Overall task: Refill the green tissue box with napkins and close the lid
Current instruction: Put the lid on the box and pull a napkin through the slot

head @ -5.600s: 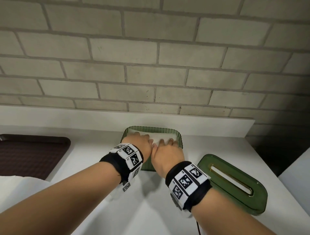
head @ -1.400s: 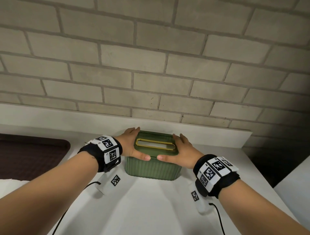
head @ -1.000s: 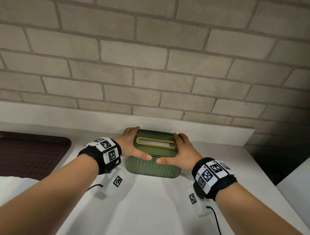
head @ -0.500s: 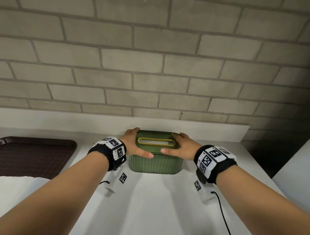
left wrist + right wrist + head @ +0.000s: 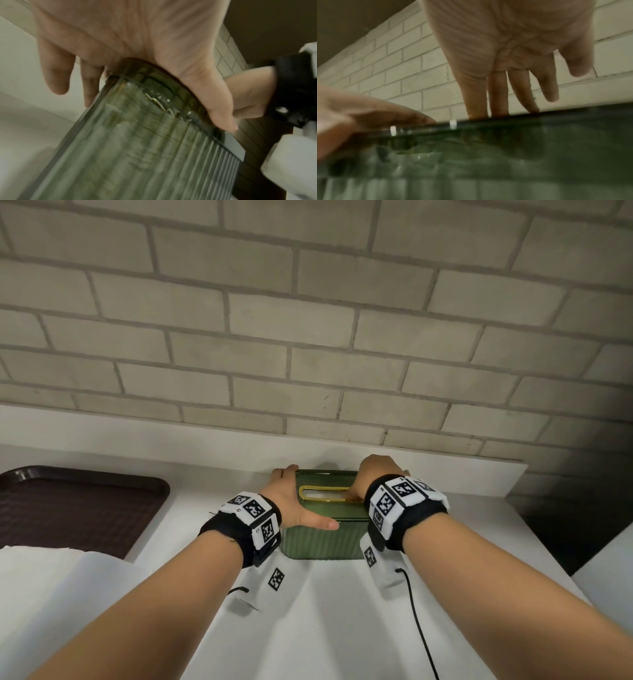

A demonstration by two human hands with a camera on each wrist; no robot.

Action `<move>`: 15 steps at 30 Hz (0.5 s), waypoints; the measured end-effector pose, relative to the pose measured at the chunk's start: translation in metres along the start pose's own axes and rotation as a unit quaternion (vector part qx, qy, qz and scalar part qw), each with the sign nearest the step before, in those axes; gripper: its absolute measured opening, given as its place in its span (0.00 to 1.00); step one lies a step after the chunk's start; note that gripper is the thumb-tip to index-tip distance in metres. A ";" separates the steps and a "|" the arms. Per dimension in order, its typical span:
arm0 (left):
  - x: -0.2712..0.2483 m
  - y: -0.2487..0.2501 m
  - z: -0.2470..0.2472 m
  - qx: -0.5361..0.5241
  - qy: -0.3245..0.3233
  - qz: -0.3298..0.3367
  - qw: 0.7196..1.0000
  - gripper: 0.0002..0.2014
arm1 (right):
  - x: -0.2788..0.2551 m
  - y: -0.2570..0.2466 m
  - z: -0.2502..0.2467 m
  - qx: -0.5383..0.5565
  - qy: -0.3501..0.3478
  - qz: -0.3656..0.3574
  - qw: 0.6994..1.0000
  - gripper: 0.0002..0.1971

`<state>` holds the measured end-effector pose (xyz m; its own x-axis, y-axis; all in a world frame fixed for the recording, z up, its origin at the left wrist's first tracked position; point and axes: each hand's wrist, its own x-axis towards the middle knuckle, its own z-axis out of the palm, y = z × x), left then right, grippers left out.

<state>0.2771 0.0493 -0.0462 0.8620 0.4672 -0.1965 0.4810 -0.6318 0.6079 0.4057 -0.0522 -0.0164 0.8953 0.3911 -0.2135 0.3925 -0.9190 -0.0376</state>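
The green ribbed tissue box [image 5: 318, 542] stands on the white counter close to the back ledge, its lid [image 5: 325, 479] on top. White napkins [image 5: 322, 494] show through the gold-rimmed slot. My left hand [image 5: 291, 501] grips the box's left end: in the left wrist view the palm of this left hand [image 5: 137, 40] lies over the lid, the thumb runs along the front edge and the fingers hang behind the box [image 5: 137, 148]. My right hand [image 5: 373, 474] is over the lid's right end. Its straight fingers [image 5: 477, 105] and thumb touch the lid [image 5: 505, 121].
A dark brown tray [image 5: 82, 508] lies at the left. White paper [image 5: 51, 594] covers the near left corner. A brick wall and a low white ledge [image 5: 205, 440] stand right behind the box. The counter ends at the right with a dark gap [image 5: 565, 529].
Earlier the lid lay on the counter while both hands pressed napkins into the open box. Now the lid is on, the box sits nearer the ledge, and my right hand has moved on top of the lid.
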 end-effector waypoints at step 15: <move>-0.025 0.028 0.042 0.028 0.119 -0.081 0.989 0.57 | -0.026 -0.012 0.007 0.007 -0.041 0.040 0.998 0.29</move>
<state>0.2753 -0.0061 -0.0570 0.7137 0.6935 -0.0980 0.6241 -0.5662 0.5385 0.3760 -0.0515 -0.0174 0.9030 0.3121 -0.2952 0.3177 -0.9477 -0.0303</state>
